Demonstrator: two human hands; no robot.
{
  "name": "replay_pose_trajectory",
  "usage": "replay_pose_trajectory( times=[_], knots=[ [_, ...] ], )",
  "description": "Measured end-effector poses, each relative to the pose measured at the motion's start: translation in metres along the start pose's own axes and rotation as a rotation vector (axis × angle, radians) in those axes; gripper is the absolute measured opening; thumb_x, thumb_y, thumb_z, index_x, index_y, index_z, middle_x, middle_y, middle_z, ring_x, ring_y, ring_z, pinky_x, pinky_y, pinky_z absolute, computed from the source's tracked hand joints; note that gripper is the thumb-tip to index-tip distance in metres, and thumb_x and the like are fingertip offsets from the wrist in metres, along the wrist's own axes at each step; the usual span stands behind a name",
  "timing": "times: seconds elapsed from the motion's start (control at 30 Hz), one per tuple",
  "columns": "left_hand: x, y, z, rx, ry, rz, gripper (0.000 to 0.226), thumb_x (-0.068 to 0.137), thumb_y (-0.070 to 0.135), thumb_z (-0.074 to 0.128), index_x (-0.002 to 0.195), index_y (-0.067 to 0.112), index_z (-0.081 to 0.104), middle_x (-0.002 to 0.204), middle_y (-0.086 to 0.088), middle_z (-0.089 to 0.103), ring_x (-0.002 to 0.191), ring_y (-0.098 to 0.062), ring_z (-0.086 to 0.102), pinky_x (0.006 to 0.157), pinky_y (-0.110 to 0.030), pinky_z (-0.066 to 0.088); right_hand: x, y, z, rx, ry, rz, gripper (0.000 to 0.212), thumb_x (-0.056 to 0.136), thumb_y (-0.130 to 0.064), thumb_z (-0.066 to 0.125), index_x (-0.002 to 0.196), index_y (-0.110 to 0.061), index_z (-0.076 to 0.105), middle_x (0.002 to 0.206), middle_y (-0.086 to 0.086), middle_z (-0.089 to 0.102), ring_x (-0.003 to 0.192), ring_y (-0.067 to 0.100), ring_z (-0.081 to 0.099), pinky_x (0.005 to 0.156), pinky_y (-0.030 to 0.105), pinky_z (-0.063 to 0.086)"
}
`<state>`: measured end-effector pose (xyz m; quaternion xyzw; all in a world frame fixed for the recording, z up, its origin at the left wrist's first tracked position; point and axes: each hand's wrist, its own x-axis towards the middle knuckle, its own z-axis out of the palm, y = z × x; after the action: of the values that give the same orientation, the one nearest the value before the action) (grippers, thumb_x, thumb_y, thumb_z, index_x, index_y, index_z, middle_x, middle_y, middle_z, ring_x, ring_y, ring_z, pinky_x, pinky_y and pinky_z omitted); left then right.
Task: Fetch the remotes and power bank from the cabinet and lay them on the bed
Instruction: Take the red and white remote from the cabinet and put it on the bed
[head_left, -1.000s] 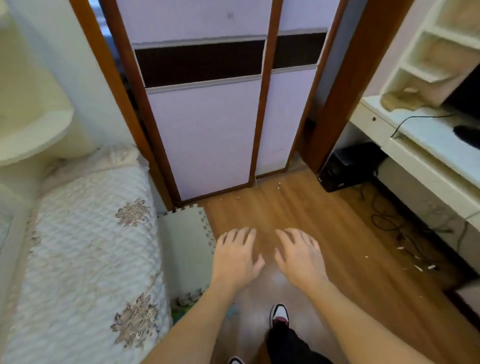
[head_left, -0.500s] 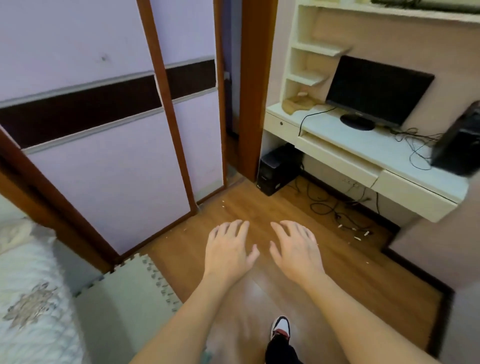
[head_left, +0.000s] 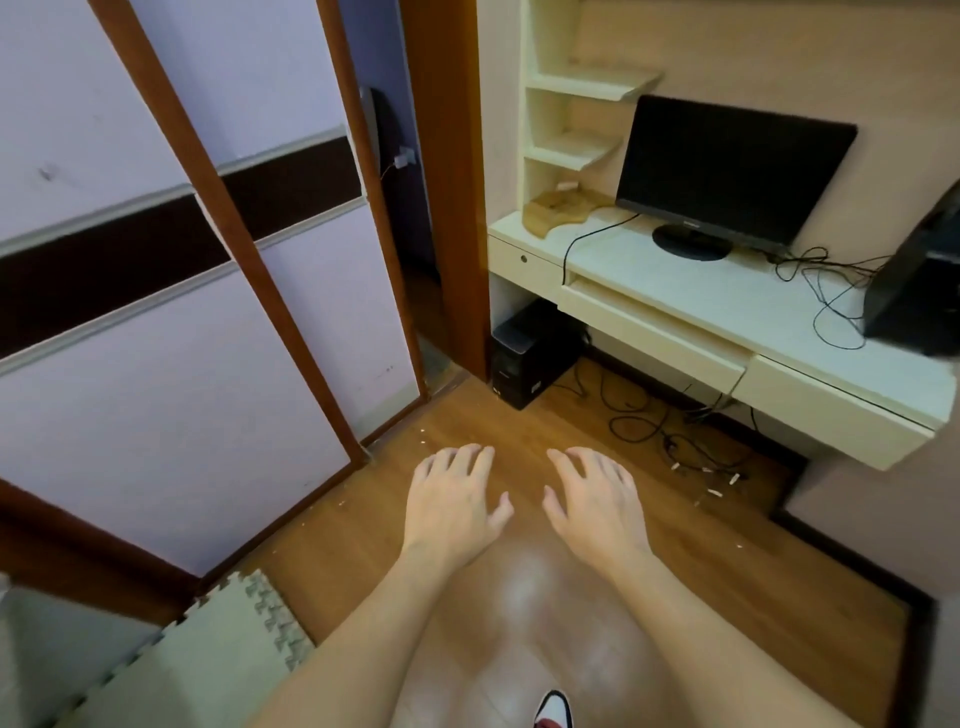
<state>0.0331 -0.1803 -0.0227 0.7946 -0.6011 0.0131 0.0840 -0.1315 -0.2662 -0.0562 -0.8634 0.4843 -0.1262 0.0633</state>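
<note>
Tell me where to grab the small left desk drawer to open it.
Grip the round knob on the drawer front, coming head-on from the room side with the right hand; the front is otherwise flat. Both hands are empty.

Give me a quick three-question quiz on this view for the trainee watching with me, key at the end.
1. True or false: the left hand is holding a remote.
2. Multiple choice: where does the black computer tower stand? A) on the desk beside the monitor B) on the floor under the desk C) on the foam mat
3. Short answer: is the monitor screen lit or dark?

Key:
1. False. Both the left hand and the right hand are empty, fingers spread, palms down over the wooden floor.
2. B. It sits under the left end of the white desk.
3. Dark.
</note>
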Motion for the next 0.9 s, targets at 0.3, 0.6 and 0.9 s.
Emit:
replay_pose_trajectory(
  times=[0.3, 0.6, 0.9],
  knots=[
    [0.09, 0.03, 0.011, 0.075, -0.059, -0.033, 0.061, 0.092, 0.063, 0.041, 0.143, 0.03, 0.049, 0.146, 0.005, 0.054, 0.136, -0.019, 0.048, 0.113, -0.037, 0.037, 0.084, 0.051, 0.0, 0.036, 0.0, -0.02, 0.047, 0.093, -0.042, 0.053, 0.137, -0.027, 0.053, 0.133, 0.0, 0.059, 0.126, 0.017, 0.052, 0.108, 0.04, 0.041],
    [0.171, 0.021, 0.022, 0.033, -0.054, -0.06, 0.062, 0.095, 0.062, 0.034, 0.149, 0.033, 0.037, 0.156, 0.007, 0.041, 0.145, -0.017, 0.034, 0.121, -0.037, 0.024, 0.161, 0.067, 0.011, 0.054, 0.011, -0.029, 0.046, 0.092, -0.041, 0.057, 0.135, -0.025, 0.056, 0.129, 0.003, 0.062, 0.122, 0.019, 0.057, 0.103, 0.041, 0.046],
    [0.296, -0.015, 0.046, -0.027, -0.094, -0.055, 0.063, 0.094, 0.065, 0.037, 0.149, 0.036, 0.035, 0.157, 0.009, 0.039, 0.147, -0.017, 0.031, 0.121, -0.038, 0.021, 0.283, 0.062, 0.034, 0.034, 0.004, 0.0, 0.045, 0.088, -0.038, 0.063, 0.129, -0.022, 0.062, 0.122, 0.006, 0.067, 0.116, 0.022, 0.062, 0.097, 0.043, 0.051]
  ],
)
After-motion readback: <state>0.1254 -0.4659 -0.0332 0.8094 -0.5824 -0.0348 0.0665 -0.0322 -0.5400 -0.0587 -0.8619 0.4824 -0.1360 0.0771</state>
